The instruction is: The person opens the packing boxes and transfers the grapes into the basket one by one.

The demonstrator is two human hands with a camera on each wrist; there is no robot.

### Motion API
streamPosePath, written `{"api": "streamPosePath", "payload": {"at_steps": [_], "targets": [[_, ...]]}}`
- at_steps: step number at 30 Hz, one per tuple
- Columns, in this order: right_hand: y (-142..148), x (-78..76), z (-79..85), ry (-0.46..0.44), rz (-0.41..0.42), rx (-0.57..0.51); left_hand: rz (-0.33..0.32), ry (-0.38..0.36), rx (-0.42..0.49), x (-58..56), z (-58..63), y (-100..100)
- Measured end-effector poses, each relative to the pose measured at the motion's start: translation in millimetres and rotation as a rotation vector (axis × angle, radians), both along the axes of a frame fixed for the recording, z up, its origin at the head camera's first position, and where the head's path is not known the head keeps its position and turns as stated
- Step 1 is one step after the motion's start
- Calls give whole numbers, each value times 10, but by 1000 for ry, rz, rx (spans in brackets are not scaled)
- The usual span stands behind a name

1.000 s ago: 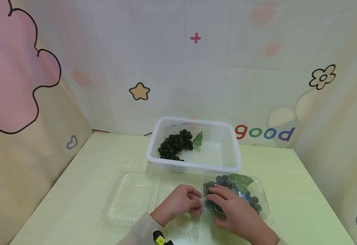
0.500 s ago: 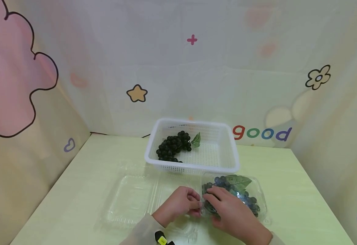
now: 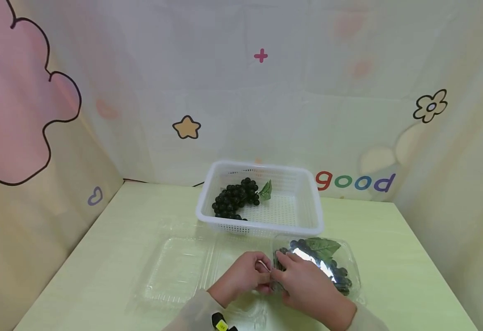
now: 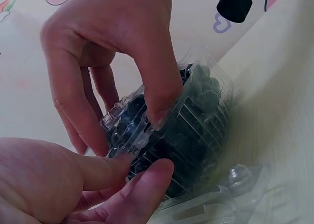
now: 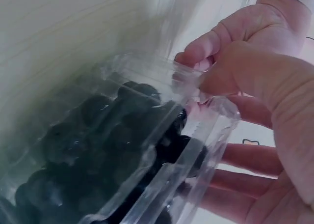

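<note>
A clear plastic clamshell box [image 3: 356,276] holds dark grapes [image 3: 342,278] and a green leaf [image 3: 323,247], with its lid over them. My left hand [image 3: 243,276] is at the box's left side; in the left wrist view its thumb and forefinger pinch the box's edge. My right hand [image 3: 309,287] grips the same side from above. Its thumb presses on the rim in the left wrist view, while the other fingers reach over the lid [image 5: 181,184]. Both thumbs are close together at the corner. Whether the lid is latched there I cannot tell.
Behind the hands stands a white perforated basket [image 3: 262,226] with a bunch of dark grapes [image 3: 233,197] and a leaf in it. Another clear clamshell container [image 3: 175,266] lies opened flat on the table [image 3: 105,257], partly under my left forearm. A printed curtain [image 3: 225,82] hangs behind the table.
My right hand has shifted left along the box, bringing its thumb close to the left hand's fingertips. The left hand stays nearly in place. Glare on the lid has grown.
</note>
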State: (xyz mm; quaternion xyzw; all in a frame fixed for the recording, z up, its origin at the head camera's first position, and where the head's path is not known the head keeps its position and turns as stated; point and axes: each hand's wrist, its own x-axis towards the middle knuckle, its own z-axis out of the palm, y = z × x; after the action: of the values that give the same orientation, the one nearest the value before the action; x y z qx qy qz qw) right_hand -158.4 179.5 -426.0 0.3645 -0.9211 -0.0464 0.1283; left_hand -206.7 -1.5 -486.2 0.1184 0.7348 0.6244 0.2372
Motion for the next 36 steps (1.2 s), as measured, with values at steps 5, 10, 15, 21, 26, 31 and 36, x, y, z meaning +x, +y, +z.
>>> {"api": "streamPosePath", "payload": {"at_steps": [5, 10, 15, 21, 26, 31, 36], "targets": [[-59, -29, 26, -12, 5, 25, 12, 16, 2, 10, -5, 12], [-80, -67, 28, -40, 7, 54, 22, 13, 9, 11, 1, 20], [-64, -87, 59, -107, 17, -35, 22, 39, -9, 15, 12, 36], [-25, -40, 41, -104, 4, -95, 26, 42, -52, 24, 43, 27], [36, 22, -42, -77, -37, -122, 51, 94, -84, 32, 53, 5], [150, 65, -172, -37, -23, -226, 97, 143, -106, 45, 41, 22], [322, 101, -298, 41, 1, -315, 112, 168, -150, 53, 65, 43]]}}
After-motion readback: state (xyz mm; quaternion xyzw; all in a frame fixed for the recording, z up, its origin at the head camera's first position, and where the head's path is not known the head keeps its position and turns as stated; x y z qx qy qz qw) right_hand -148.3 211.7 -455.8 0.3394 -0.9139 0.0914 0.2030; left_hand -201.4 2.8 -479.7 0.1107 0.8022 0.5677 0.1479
